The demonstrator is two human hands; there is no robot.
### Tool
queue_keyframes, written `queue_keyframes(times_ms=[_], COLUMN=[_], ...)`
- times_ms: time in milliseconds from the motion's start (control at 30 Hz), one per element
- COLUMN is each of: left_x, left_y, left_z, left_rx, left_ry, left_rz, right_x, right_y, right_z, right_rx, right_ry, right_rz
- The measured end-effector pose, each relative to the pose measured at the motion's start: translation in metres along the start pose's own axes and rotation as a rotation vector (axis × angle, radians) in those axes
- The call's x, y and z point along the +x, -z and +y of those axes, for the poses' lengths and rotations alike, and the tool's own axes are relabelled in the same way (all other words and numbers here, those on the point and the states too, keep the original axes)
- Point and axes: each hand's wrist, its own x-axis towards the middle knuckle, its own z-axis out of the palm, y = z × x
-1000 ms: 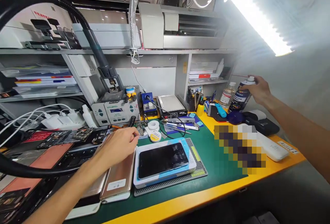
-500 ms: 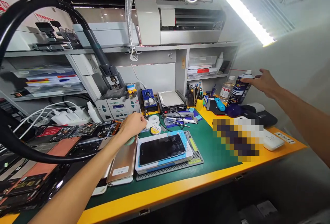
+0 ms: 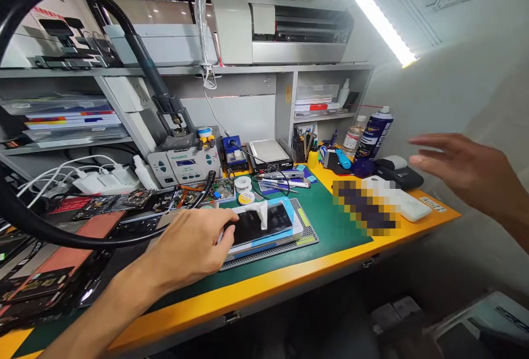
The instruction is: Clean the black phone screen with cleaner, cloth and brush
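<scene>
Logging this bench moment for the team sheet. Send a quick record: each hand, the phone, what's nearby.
left hand: the left hand, fingertips at the edge of a smartphone; grip unclear
phone: lying in a blue tray, a white piece on its screen
right hand: the right hand, open, in the air, holding nothing
nearest right: a black case
also: upright spray can, soldering station

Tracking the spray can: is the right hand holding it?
No: the tall blue aerosol can stands on the yellow bench, apart from the open, empty right hand.
</scene>
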Motion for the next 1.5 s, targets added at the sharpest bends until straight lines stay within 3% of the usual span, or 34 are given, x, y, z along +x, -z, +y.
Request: queue_keyframes(times_ms=[133, 200, 300, 333, 433, 533, 800, 1000, 1200, 1367, 1500], left_x=[-0.016, -0.018, -0.014, -0.012, -0.010, -0.017, -0.030, -0.034, -0.033, -0.032, -0.032], left_y=[-0.001, -0.011, -0.028, -0.033, -0.040, -0.041, -0.046, -0.052, -0.052, -0.051, -0.052], left_z=[-0.023, -0.032, -0.044, -0.047, -0.055, -0.057, -0.055, -0.054, -0.055, -0.054, -0.051], left_rx=[-0.054, -0.087, -0.158, -0.177, -0.209, -0.239, -0.218, -0.175, -0.162, -0.168, -0.171], left_ry=[-0.011, -0.068, -0.116, -0.120, -0.128, -0.152, -0.167, -0.145, -0.161, -0.149, -0.134], left_rz=[0.062, 0.125, 0.247, 0.275, 0.310, 0.291, 0.161, 0.136, 0.141, 0.143, 0.153], right_x=[-0.046, -0.059, -0.059, -0.055, -0.046, -0.050, -0.086, -0.101, -0.116, -0.114, -0.108], right_y=[-0.020, -0.045, -0.094, -0.110, -0.148, -0.160, -0.135, -0.147, -0.149, -0.134, -0.137], right_z=[-0.036, -0.059, -0.094, -0.105, -0.130, -0.141, -0.131, -0.135, -0.153, -0.131, -0.116], right_rx=[0.095, 0.181, 0.219, 0.224, 0.107, -0.006, -0.169, -0.241, -0.109, -0.201, -0.303], right_ry=[0.248, 0.475, 0.755, 0.803, 0.834, 0.839, 0.728, 0.641, 0.702, 0.676, 0.621], right_rz=[-0.304, -0.456, -0.572, -0.591, -0.828, -0.971, -0.970, -0.912, -0.932, -0.897, -0.822])
